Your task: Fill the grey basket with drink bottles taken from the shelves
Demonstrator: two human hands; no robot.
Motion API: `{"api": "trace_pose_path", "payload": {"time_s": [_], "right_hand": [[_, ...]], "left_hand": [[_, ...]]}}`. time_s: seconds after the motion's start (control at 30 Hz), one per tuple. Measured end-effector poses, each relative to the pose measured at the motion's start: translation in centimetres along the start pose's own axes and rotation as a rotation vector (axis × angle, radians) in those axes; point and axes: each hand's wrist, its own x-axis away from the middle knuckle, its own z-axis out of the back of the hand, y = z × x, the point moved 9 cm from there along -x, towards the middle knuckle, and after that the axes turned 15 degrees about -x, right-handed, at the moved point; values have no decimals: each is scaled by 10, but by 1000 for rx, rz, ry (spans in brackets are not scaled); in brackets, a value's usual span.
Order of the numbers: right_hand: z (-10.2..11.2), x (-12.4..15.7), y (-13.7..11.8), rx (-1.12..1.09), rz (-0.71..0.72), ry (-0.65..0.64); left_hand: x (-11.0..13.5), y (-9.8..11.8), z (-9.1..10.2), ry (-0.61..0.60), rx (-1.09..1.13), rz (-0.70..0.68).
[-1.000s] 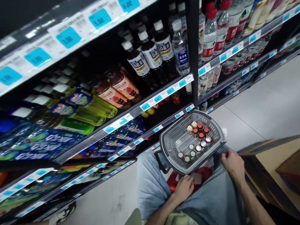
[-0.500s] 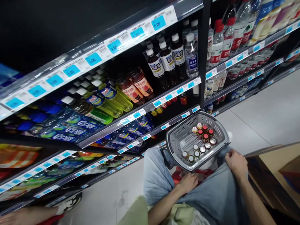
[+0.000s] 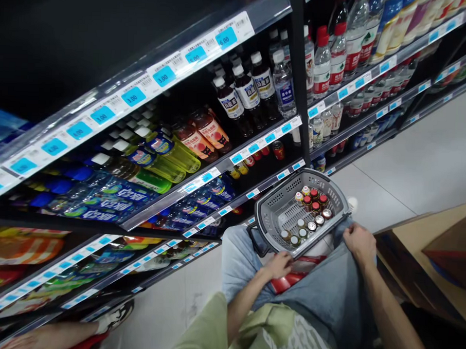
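Note:
A grey plastic basket (image 3: 276,207) with a dark rim stands tilted in front of my knees. Inside it are several small bottles with red caps (image 3: 315,206), pale-topped bottles (image 3: 298,231) and silver-topped cans or bottles (image 3: 319,220). My left hand (image 3: 280,265) is at the basket's near rim, fingers loosely stretched; whether they touch it is hard to tell. Over my right knee, just beside the basket's right corner, my right hand (image 3: 361,244) has its fingers curled in against the jeans (image 3: 342,277). Anything inside those fingers is hidden. Below the basket lies something red (image 3: 288,283).
Shelves of drinks run along the left and ahead, with yellow bottles (image 3: 172,154), dark tea bottles (image 3: 246,87) and red-capped water bottles (image 3: 322,62). Cardboard boxes (image 3: 411,239) stand at the right. Another person's shoe (image 3: 116,316) shows at lower left.
My left hand has moved from my lap up and leftward to the basket's near rim, uncovering more of the red thing. My right hand stays by the knee. The view has shifted slightly.

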Motion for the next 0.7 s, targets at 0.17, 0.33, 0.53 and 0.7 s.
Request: {"api": "trace_pose_path", "payload": {"time_s": [0.17,0.33,0.53,0.7], "right_hand": [[3,0,-1,-18,8,12],[-2,0,0,-9,8,-12],[-3,0,-2,5,27,-11],[-4,-2,-1,2,15,-5]], "left_hand": [[7,-80,76,150,-77,196],[22,-147,154,285,-146,322],[25,-176,268,484,-328,421],[17,-193,357,580,-402,595]]}}
